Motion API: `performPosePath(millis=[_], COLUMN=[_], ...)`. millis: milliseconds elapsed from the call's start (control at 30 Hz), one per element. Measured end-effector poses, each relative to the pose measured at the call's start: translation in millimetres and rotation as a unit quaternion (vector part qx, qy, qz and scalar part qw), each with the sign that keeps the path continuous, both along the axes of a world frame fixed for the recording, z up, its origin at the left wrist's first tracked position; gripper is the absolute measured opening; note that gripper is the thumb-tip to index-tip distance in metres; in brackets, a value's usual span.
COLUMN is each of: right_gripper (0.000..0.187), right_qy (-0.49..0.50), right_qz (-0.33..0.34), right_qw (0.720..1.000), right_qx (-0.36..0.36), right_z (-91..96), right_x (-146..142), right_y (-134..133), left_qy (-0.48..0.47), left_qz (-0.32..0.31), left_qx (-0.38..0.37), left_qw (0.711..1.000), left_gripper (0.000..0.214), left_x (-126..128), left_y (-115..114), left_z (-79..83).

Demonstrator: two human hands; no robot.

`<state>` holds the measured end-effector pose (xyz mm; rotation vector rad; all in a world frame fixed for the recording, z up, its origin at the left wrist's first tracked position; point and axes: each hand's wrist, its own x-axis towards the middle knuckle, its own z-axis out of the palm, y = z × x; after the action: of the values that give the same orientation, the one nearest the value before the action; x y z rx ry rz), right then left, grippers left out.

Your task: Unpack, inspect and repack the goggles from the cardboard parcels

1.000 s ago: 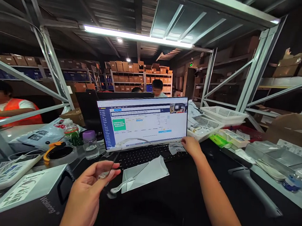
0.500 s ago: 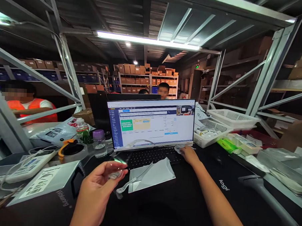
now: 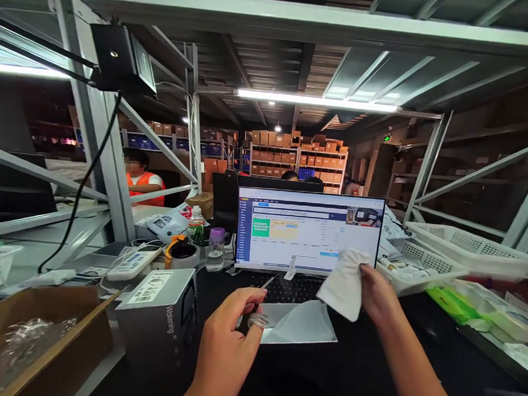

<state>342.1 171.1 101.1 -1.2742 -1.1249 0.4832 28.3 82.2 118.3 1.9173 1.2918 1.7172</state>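
Observation:
My right hand (image 3: 377, 293) is closed on the edge of a soft white cloth pouch (image 3: 344, 285) and holds it up before the lower right of the monitor (image 3: 284, 234). My left hand (image 3: 236, 331) is closed in a pinch. A small crinkled clear packet (image 3: 258, 320) shows at its fingers, and a thin pointed thing juts out above; I cannot make out what is inside either. Just beyond the left hand lies a pale, translucent flat sleeve (image 3: 304, 325) on the black mat. A small white tag (image 3: 290, 270) shows in front of the monitor, above the black keyboard (image 3: 281, 289).
To the left are a grey box (image 3: 161, 304), an open carton (image 3: 65, 341) with clear wrapping, a tape roll (image 3: 185, 256) and a purple-lidded bottle (image 3: 215, 251). White baskets (image 3: 422, 269) and a green packet (image 3: 454, 308) stand right. A person in an orange vest (image 3: 144, 184) is behind the rack.
The view has turned left. My right hand has come up from the desk beside the keyboard with the white pouch. My left hand has moved closer to the flat sleeve, still pinched.

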Motion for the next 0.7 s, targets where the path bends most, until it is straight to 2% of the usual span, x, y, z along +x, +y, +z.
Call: performPosePath(millis=[67,133,200,267,333,400,500,633,700], right_gripper=[0.036,0.033,0.031,0.03,0.022,0.012,0.006,0.023,0.036], right_qy=[0.06,0.243,0.324,0.304,0.232,0.156,0.082,0.061,0.088], right_qz=[0.08,0.224,0.327,0.427,0.472,0.445,0.342,0.185,0.164], right_qw=[0.995,0.943,0.888,0.851,0.85,0.878,0.922,0.965,0.971], right_qx=[0.014,0.03,0.021,0.005,0.026,0.087,0.162,0.178,0.147], right_z=[7.5,10.1,8.6,4.5,-0.3,-4.4,-8.6,-9.5,-7.0], right_x=[-35.6,-72.3,-103.3,-124.6,-136.5,-142.6,-147.5,-148.9,-146.1], right_y=[-26.2,-55.3,-81.6,-100.2,-109.5,-111.9,-111.3,-114.3,-116.8], left_qy=[0.006,0.01,0.014,0.022,0.044,0.075,0.118,0.158,0.165], left_qz=[-0.005,-0.019,-0.029,-0.031,-0.018,0.008,0.017,-0.027,-0.047], left_qx=[0.023,0.035,0.037,0.041,0.059,0.092,0.148,0.214,0.224], left_qw=[1.0,0.999,0.999,0.998,0.997,0.993,0.982,0.963,0.959], left_gripper=[0.026,0.032,0.036,0.039,0.038,0.037,0.044,0.06,0.058], left_x=[0.7,1.7,3.7,6.7,10.4,14.2,18.6,21.8,22.9], left_y=[-0.4,0.3,0.7,0.1,-1.3,-2.8,-4.2,-5.4,-6.8], left_z=[-3.5,-7.3,-11.2,-14.7,-17.9,-20.9,-25.5,-29.2,-28.6])
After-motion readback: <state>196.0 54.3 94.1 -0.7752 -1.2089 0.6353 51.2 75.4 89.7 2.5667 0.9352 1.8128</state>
